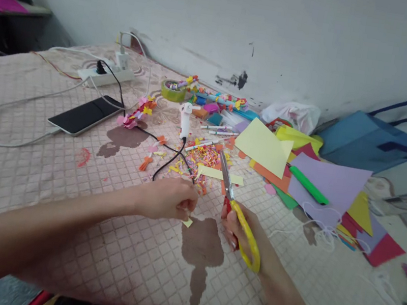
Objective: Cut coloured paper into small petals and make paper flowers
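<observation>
My left hand [170, 198] is closed in a pinch, with a small piece of pale yellow paper [187, 222] at its fingertips, low over the patterned cloth. To its right, my right hand [240, 225] grips scissors [235, 206] with a yellow handle; something red shows beside the palm, partly hidden by the fingers. The metal blades point away from me and look closed or nearly so. Just beyond the hands, a pale yellow paper strip [219, 174] lies on the table by a pile of colourful paper scraps [205, 155].
Behind the scraps stands a white glue gun [185, 121] with a black cord. A tablet [86, 114] and power strip [105, 76] lie left, with loose cables. Coloured paper sheets [266, 147], a green cutter [308, 184] and a blue bag [371, 140] are right. A roll of tape [173, 91] sits at the back.
</observation>
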